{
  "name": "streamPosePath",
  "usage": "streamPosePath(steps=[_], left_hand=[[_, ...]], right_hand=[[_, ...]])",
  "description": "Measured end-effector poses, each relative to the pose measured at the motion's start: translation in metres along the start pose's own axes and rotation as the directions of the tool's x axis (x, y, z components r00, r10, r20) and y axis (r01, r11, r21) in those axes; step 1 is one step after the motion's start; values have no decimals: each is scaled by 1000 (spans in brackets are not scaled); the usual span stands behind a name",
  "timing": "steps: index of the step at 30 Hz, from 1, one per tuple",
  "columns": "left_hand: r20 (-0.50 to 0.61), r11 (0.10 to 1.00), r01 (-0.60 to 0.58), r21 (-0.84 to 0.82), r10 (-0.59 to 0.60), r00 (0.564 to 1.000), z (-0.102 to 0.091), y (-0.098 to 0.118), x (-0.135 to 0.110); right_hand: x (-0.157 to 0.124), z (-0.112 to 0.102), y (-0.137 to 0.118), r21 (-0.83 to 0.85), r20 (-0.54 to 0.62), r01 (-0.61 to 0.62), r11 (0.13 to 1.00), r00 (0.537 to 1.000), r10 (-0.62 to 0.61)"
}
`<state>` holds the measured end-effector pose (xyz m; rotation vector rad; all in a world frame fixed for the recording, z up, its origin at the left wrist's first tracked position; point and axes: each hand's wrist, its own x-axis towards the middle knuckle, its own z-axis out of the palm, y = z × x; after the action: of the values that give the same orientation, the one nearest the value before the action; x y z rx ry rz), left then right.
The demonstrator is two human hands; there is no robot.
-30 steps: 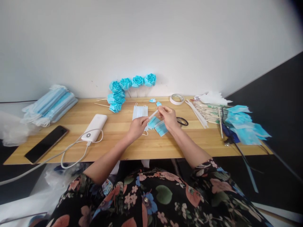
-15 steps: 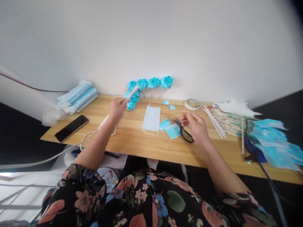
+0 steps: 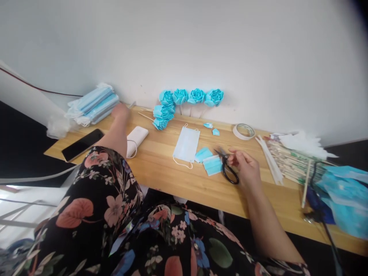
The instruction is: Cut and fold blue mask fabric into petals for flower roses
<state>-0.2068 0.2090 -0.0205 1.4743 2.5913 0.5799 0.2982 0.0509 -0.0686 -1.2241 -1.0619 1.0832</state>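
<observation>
My left hand reaches to the back left, beside the stack of blue and white face masks. A small whitish strip pokes out past its curled fingers, which are partly hidden. My right hand hovers at the black-handled scissors, thumb and fingers pinched together; what is between them I cannot make out. Left of the scissors lie cut blue mask pieces and a whole face mask, spread flat. Blue mask-fabric flowers on thin sticks stand along the wall.
A roll of tape, white strips and a pile of wooden sticks lie on the right. Blue scraps and a corded tool stand farther right. On the left are a phone and a white power bank.
My left hand has moved left and back, from before the flowers to the mask stack, uncovering the power bank. My right hand stays pinched near the scissors. The view has shifted slightly.
</observation>
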Motion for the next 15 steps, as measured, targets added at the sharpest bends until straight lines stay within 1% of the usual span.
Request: streamPosePath(steps=[2,4,7,9,15], left_hand=[[-8,989,136,59,-136,991,0,-9,3],[-5,978,182,103,-183,983,1,-20,3],[-15,970,186,154,-186,982,5,-32,1],[-24,968,173,181,-171,985,8,-36,-1],[2,959,108,264,-113,994,15,-36,-4]], right_hand=[[-1,-2,3,-17,18,-17,1000,1000,18],[0,-2,5,-29,30,-29,999,999,30],[1,0,5,-36,40,-33,999,999,34],[1,1,4,-39,44,-37,999,998,39],[0,0,1,0,28,-44,999,999,44]])
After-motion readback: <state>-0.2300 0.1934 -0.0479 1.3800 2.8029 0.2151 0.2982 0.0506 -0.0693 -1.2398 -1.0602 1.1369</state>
